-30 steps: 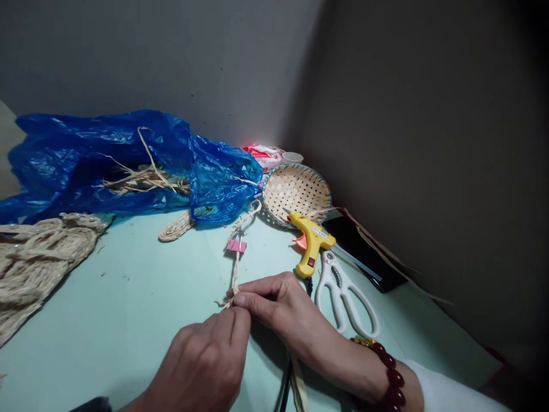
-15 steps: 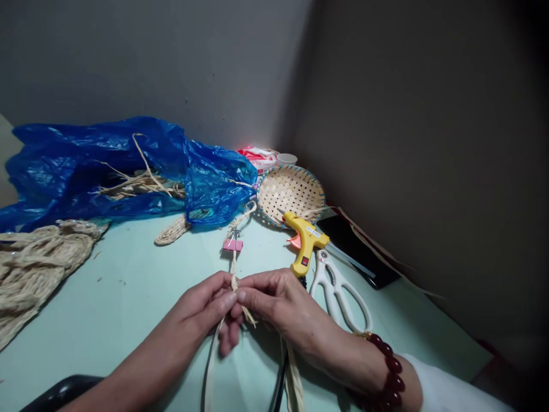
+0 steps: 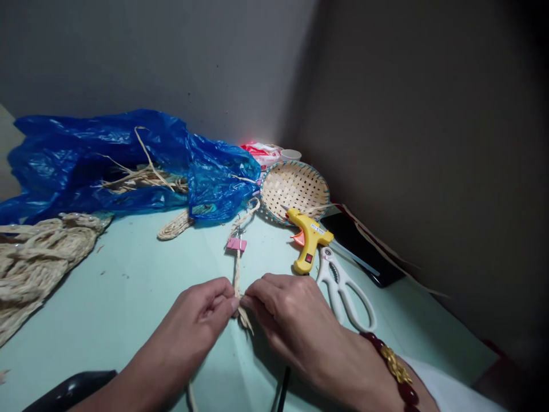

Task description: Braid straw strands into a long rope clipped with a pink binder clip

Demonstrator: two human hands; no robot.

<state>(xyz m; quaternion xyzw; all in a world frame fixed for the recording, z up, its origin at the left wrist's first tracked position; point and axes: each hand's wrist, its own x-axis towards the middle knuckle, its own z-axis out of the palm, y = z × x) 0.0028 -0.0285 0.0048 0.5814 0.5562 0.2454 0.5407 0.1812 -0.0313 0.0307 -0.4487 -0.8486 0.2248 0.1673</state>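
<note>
A narrow raffia braid point(image 3: 238, 272) runs toward me from a pink binder clip point(image 3: 237, 245) on the table. My left hand point(image 3: 199, 315) is closed on the braid's near end from the left, thumb and fingertips pinched together. From the right, my right hand point(image 3: 295, 317) pinches raffia at the same spot, knuckles turned up, its fingertips partly hidden. Short frayed ends point(image 3: 245, 321) stick out below the two pinches. A loose strand point(image 3: 191, 396) shows beneath my left forearm.
A yellow glue gun point(image 3: 307, 239), white scissors point(image 3: 345, 289) and a dark flat object point(image 3: 364, 249) lie to the right. Behind are a woven basket point(image 3: 295, 186) and a blue plastic bag point(image 3: 227, 177) with raffia. Coiled raffia work point(image 3: 47, 257) lies at left.
My hands have drawn slightly apart and a little nearer to me. My right hand has rolled knuckles-up, and the long strands hanging below the hands are mostly out of sight now.
</note>
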